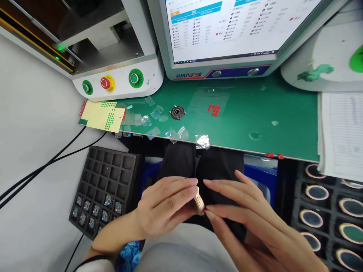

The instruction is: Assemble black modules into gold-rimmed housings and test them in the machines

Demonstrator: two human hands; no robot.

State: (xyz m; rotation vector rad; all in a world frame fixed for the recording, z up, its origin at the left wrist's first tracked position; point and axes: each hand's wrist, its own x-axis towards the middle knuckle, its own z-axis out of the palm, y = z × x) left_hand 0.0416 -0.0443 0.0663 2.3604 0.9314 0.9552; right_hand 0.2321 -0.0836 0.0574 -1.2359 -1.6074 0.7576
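My left hand (167,206) is closed round a small gold-coloured round part (198,204), held above my lap below the table edge. My right hand (241,211) meets it from the right, thumb and forefinger tips pinching at the same part. On the green table mat (255,109) lies a small round black part with gold tabs (177,112). Several crumpled clear film scraps (176,133) lie along the mat's front edge.
A black compartment tray (113,166) with small parts in its near rows sits at lower left. A black tray of round rings (326,211) is at lower right. A yellow sticker sheet (100,115), a red emergency button (107,82), a monitor (227,30) and papers (340,132) surround the mat.
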